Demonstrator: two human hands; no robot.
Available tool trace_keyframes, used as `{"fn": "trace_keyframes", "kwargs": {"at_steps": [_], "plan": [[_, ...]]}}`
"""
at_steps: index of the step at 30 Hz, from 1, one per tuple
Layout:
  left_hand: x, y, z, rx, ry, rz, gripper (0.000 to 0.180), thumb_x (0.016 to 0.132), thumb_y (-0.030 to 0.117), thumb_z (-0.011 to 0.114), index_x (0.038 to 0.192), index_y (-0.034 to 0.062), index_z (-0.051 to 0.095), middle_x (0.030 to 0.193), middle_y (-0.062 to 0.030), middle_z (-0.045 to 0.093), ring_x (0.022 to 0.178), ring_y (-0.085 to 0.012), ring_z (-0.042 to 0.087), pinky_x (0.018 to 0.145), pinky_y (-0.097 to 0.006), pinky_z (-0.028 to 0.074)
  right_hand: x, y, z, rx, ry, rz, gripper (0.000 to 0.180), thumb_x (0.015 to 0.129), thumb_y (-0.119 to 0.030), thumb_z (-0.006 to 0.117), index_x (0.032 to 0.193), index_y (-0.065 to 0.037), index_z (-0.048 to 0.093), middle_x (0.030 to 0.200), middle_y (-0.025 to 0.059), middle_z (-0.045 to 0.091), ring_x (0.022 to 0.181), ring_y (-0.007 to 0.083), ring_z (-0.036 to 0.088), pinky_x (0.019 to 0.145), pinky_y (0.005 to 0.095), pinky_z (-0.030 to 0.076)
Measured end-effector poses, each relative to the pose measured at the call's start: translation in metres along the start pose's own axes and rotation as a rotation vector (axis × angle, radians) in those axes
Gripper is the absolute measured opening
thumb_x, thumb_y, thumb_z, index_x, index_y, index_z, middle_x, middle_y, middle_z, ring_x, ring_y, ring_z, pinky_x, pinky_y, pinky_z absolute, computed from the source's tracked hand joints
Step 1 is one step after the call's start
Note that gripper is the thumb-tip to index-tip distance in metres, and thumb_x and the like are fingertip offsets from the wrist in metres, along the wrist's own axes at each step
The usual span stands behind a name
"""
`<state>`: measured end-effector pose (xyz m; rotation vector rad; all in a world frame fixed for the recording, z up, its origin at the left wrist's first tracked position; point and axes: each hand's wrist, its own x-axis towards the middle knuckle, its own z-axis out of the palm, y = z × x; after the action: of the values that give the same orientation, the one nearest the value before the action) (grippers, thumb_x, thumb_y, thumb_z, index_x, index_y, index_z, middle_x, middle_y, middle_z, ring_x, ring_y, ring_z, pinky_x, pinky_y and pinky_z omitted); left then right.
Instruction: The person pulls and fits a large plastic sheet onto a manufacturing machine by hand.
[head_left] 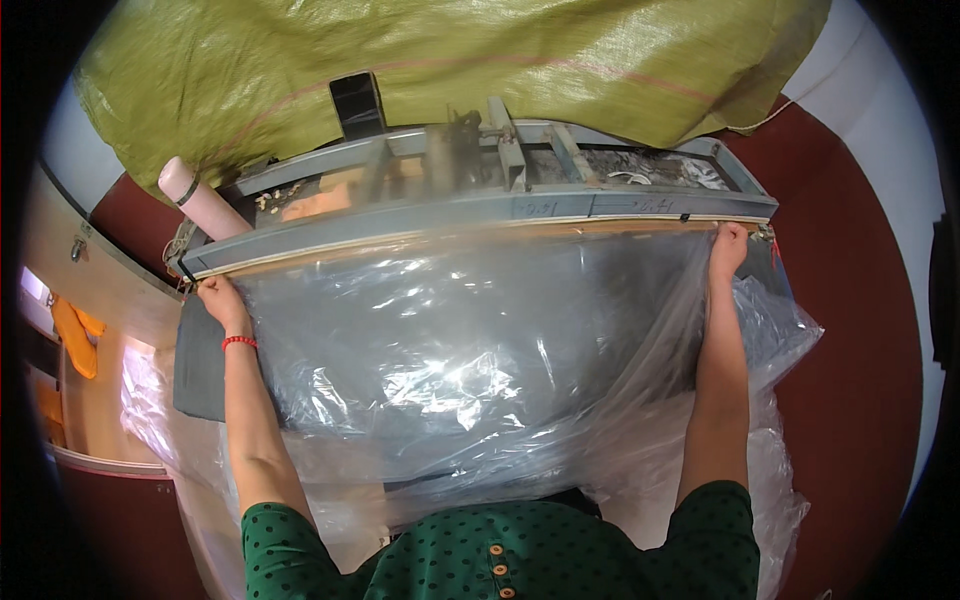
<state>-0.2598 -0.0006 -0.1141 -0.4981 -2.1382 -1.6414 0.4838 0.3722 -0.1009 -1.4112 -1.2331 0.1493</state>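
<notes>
Across mid-frame: large clear crinkled plastic bag (470,340), mouth pinched by my left hand (220,300) and right hand (728,248) against long grey metal sealer bar (480,215); keeping it taut and level looks best.

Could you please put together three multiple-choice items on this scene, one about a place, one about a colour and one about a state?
1. Where do both hands hold the plastic film?
A. Along the machine's long front bar
B. On the floor
C. On top of the green sack

2. What colour is the band on the left wrist?
A. Blue
B. Red
C. White

3. How do the arms lie?
A. Crossed
B. Folded at the chest
C. Stretched out and apart

Answers:
1. A: the left hand and right hand meet the film's edge at the ends of the bar.
2. B: the wristband is red.
3. C: each arm reaches to its own end of the bar.
</notes>
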Motion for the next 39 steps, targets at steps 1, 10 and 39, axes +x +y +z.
{"fn": "trace_keyframes", "kwargs": {"at_steps": [1,10,39], "plan": [[0.004,-0.002,-0.002,0.006,0.005,-0.095,0.015,0.082,0.015,0.048,0.078,0.0016,0.046,0.068,-0.0061,0.052,0.058,-0.0139,0.047,0.055,-0.027,0.041,0.001,0.002,0.001,0.134,0.026,0.062,0.007,0.077,-0.008,0.056,0.081,-0.003,0.053,0.068,0.0022,0.054,0.061,0.01,0.05,0.06,0.0228,0.042],[-0.006,0.007,-0.022,-0.318,-0.147,-0.178,0.004,0.084,0.009,0.044,0.087,0.0059,0.044,0.068,-0.0016,0.048,0.055,-0.0092,0.045,0.048,-0.022,0.038,-0.008,-0.011,-0.023,0.326,0.016,0.052,0.016,0.081,-0.008,0.055,0.095,-0.002,0.05,0.08,0.0062,0.056,0.073,0.012,0.053,0.064,0.0233,0.043],[-0.15,0.077,-0.245,-0.451,-0.464,-0.607,0.04,0.089,0.035,0.046,0.117,0.0065,0.047,0.115,-0.0049,0.05,0.103,-0.0162,0.047,0.086,-0.032,0.04,-0.078,-0.219,-0.119,0.593,-0.878,0.07,0.033,0.089,-0.033,0.05,0.101,-0.004,0.057,0.068,-0.0054,0.047,0.063,0.0036,0.042,0.057,0.0183,0.033]]}}
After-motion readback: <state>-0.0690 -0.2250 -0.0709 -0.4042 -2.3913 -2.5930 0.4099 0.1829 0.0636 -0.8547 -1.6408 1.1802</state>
